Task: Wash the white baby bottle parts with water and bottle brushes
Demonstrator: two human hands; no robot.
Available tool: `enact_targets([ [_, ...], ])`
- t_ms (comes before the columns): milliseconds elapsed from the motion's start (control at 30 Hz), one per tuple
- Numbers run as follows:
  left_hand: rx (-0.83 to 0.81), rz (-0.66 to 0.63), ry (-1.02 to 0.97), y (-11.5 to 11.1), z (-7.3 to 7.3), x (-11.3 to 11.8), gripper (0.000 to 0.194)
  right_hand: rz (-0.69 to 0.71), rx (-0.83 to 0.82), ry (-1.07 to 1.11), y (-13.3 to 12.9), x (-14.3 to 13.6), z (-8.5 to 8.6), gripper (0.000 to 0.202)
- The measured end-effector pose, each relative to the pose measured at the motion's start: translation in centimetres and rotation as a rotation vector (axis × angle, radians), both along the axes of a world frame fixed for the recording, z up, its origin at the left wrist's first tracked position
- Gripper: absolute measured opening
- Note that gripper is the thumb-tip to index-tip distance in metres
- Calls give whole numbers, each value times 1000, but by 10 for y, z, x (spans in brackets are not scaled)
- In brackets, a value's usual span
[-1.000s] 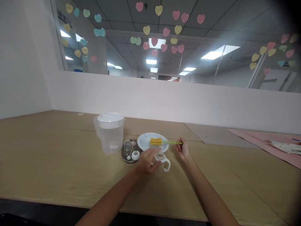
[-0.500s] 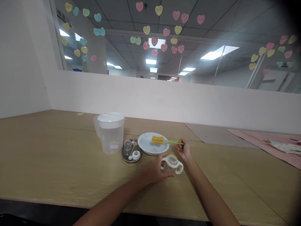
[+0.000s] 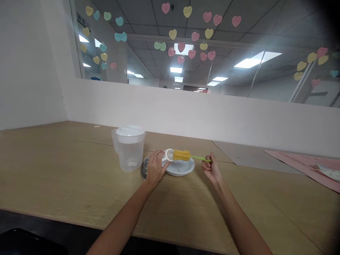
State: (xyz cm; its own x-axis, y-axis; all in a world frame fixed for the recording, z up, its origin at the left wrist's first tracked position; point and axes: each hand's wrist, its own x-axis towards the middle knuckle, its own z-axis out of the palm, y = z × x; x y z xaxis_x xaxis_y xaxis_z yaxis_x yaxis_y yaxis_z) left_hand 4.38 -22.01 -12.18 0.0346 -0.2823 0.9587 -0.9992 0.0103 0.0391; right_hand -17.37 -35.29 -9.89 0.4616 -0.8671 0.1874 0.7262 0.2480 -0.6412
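Note:
My left hand (image 3: 156, 165) is closed around a clear baby bottle with white handles (image 3: 168, 156), tipped on its side with its mouth facing right. In my right hand (image 3: 211, 168) is the thin green handle of a bottle brush with a yellow sponge head (image 3: 181, 155). The sponge sits level with the bottle's mouth, right at it; whether its tip is inside I cannot tell. Both are over a white plate (image 3: 183, 172). Behind my left hand, a small metal tray (image 3: 142, 173) is mostly hidden, with a clear cap (image 3: 146, 165) showing on it.
A lidded plastic pitcher (image 3: 130, 150) holding clear liquid stands left of the tray. Farther right, a pink cloth (image 3: 294, 161) and a grey sheet (image 3: 244, 156) lie on the wooden table (image 3: 79, 184). A white wall with a window runs behind.
My left hand has lifted the bottle up and left, turning it from upright onto its side toward the sponge. The brush has risen slightly above the plate. The view has shifted a little.

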Motion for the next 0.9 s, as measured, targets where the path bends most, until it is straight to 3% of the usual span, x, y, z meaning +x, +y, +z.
enact_targets([
  [300,72,107,-108,2,1,2,28,-231,-188,265,4,8,-1,35],
  [433,78,101,-122,0,-1,2,26,-173,-279,337,15,14,-1,36],
  [600,74,42,-212,-1,-3,-2,33,-2,-372,431,29,25,-4,36],
  [700,65,75,-227,1,0,-4,34,-11,-299,387,26,25,-5,35],
  [900,130,126,-184,2,4,-1,36,-239,-9,238,-6,7,-7,33],
])
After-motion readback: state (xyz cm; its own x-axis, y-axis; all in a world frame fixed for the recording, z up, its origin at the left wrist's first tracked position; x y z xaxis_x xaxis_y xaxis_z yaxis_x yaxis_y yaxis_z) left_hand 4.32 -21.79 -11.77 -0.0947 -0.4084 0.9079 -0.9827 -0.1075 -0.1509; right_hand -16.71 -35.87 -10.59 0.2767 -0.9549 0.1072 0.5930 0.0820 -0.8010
